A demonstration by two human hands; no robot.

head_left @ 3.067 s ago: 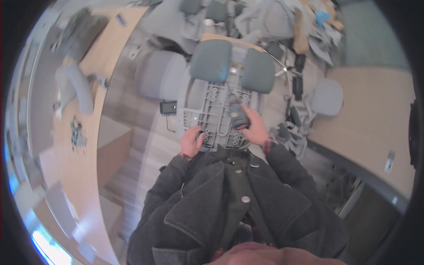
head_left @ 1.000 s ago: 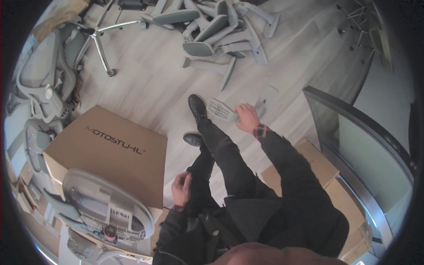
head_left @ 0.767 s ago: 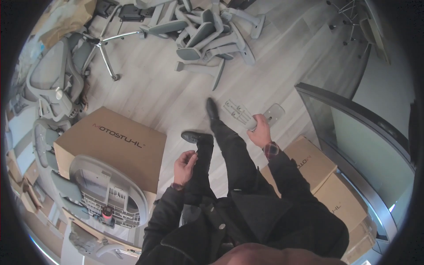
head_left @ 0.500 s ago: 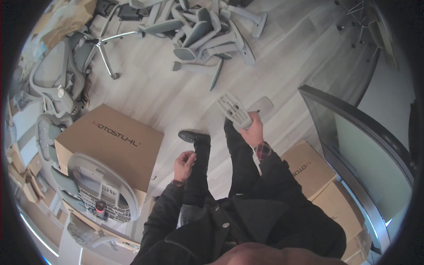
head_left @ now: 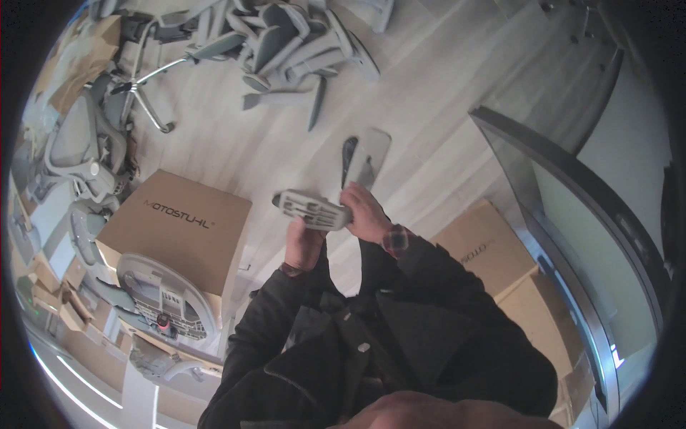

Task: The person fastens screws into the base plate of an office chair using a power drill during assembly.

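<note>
The right hand (head_left: 364, 211) grips a grey plastic armrest part (head_left: 311, 209), fingers closed over its right-hand end. The part lies roughly level, ribbed underside facing the camera, and extends leftward from the right fingers. The left hand (head_left: 304, 244) sits directly beneath the part's middle, fingers raised toward its underside; whether they are closed on it cannot be determined, since the part covers the fingertips. Both hands are held in front of the person's dark coat (head_left: 371, 343).

Beyond the right fingers, a second grey armrest pad (head_left: 370, 156) lies on the wood floor (head_left: 443, 121). To the left of the left fingers stands a cardboard box (head_left: 175, 229) printed MOTOSTUHL, with a chair seat base (head_left: 161, 297) lying on its near edge. Far beyond both hands, a pile of grey armrests (head_left: 293, 50) rests on the floor.
</note>
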